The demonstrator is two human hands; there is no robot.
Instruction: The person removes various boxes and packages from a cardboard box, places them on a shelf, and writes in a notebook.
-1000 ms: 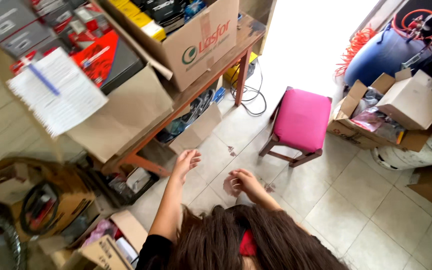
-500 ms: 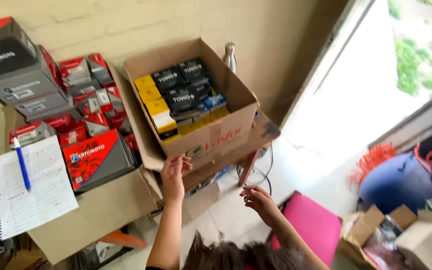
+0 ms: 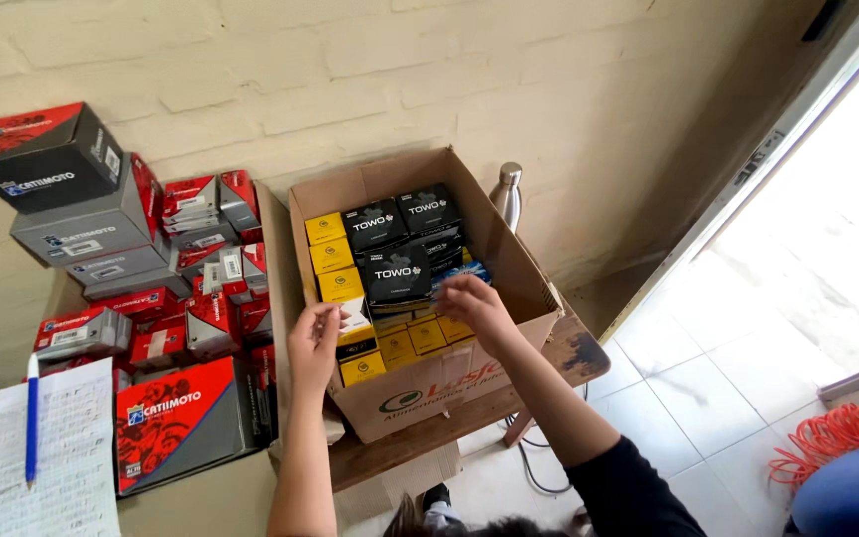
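Nearest, down at the left edge: a handwritten notebook (image 3: 72, 467) with a blue pen (image 3: 31, 423) lying on it, then a big red-and-grey box (image 3: 186, 418) flat on the tabletop.

Just beyond, both bare forearms reaching up into an open cardboard carton (image 3: 449, 393) on a worn wooden table (image 3: 574, 353). Left hand (image 3: 312, 343) at the carton's left side, fingers curled and touching a yellow-and-white box (image 3: 355, 318) in the row of small yellow boxes (image 3: 338, 283); pinching it or merely resting on it, cannot tell. Right hand (image 3: 474, 303) lying over the middle of the carton, fingertips bent down onto a small blue box (image 3: 452, 271) wedged just beside the black boxes (image 3: 395, 270); a true grip or only a touch, again cannot tell (knuckles in the way).

For a clean job, probably best to pinch each small box by its two long sides, lift straight up rather than drag, and steady the neighbouring row with the other hand, since the packing looks tight and a tilt could jam it.

Farther back: stacked red and grey boxes (image 3: 101, 229) against the painted brick wall (image 3: 350, 70), and a steel bottle (image 3: 507, 194) upright just behind the carton.
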